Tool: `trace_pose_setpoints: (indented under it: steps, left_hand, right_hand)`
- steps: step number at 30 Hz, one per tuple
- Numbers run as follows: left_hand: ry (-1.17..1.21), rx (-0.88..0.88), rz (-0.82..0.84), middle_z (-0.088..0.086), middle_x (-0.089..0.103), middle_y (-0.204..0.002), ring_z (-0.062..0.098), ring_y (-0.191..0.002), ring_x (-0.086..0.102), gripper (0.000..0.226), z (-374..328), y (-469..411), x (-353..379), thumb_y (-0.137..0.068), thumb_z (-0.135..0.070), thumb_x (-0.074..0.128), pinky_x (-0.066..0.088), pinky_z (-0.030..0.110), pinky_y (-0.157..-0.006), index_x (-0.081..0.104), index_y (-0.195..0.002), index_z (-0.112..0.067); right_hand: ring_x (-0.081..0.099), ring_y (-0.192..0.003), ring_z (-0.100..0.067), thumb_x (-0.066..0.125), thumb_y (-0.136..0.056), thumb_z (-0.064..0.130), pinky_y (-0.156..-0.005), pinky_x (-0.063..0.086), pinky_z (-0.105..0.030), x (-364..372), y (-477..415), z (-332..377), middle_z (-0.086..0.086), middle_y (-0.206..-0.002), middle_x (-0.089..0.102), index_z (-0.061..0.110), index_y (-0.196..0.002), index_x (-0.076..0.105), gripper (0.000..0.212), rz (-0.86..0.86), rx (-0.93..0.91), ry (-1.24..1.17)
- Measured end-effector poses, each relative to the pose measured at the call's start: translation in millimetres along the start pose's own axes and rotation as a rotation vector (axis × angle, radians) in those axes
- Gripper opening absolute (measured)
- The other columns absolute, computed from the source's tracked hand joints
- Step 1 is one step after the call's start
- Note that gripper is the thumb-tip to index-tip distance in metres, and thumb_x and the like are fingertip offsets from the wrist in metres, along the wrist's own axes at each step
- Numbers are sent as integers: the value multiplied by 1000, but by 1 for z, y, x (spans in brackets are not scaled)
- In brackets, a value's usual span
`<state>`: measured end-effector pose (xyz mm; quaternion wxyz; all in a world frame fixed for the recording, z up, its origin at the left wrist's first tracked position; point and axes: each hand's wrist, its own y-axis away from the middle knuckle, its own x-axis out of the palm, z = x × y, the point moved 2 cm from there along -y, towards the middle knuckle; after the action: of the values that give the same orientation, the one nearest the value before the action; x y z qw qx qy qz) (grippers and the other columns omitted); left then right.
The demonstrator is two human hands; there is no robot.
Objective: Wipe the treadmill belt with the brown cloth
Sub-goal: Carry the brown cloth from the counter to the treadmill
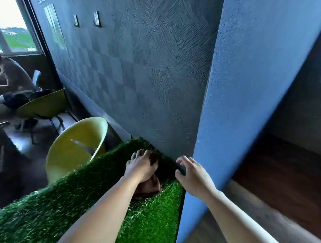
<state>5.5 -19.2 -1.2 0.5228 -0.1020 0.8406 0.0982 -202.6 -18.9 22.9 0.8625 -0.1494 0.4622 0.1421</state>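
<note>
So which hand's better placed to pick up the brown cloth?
Left, probably. The left hand grips the brown cloth on the artificial turf; the right hand hovers apart from it by the blue wall, fingers spread, holding nothing.

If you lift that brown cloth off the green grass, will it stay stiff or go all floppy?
Probably floppy: the brown cloth bunches and folds under the left hand. Likely light too, since one hand gathers it. It may drag rather than slide, because the green turf looks bristly.
</note>
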Motion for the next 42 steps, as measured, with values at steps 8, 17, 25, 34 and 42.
trace_pose_setpoints:
  steps: [8, 17, 25, 34, 42]
  left_hand:
    - [-114, 15, 15, 10, -1, -165, 38, -149, 9, 71, 30, -32, 58, -87, -73, 39, 9, 51, -119, 21, -150, -47]
    - [-54, 127, -111, 18, 10, -163, 35, -146, 22, 57, 32, -31, 65, -93, -49, 51, 13, 38, -119, 39, -148, -37]
    - [49, 237, -164, 8, 40, -153, 32, -135, 41, 31, 34, -32, 66, -88, -25, 63, 36, 42, -109, 62, -118, -22]
    - [202, 360, -201, -1, 51, -139, 28, -117, 54, 26, 21, -24, 48, -86, -18, 66, 42, 36, -95, 65, -112, -19]
    - [349, 676, -114, 0, 53, -143, 17, -129, 52, 36, -34, 17, 45, -88, -27, 61, 42, 35, -108, 64, -124, -23]
  right_hand:
    - [41, -136, -16, 48, -95, 37, -107, 39, -33, 94, -18, -20, 4, -151, 40, 26, -144, 43, 50, 79, 131, -20]
    - [27, -145, -17, 45, -94, 38, -114, 23, -22, 131, -9, -31, 0, -152, 40, 23, -143, 48, 51, -95, 85, 24]
    - [29, -144, -15, 41, -95, 43, -113, 32, -27, 130, -6, -31, 3, -152, 40, 25, -143, 48, 51, -102, 113, 1]
    - [42, -134, -15, 45, -98, 43, -109, 38, -31, 109, 6, -42, 6, -146, 45, 24, -143, 45, 49, -80, 162, -25]
    - [47, -129, -18, 48, -96, 38, -105, 41, -35, 56, 53, -80, 4, -141, 50, 22, -138, 49, 45, -162, 257, -8]
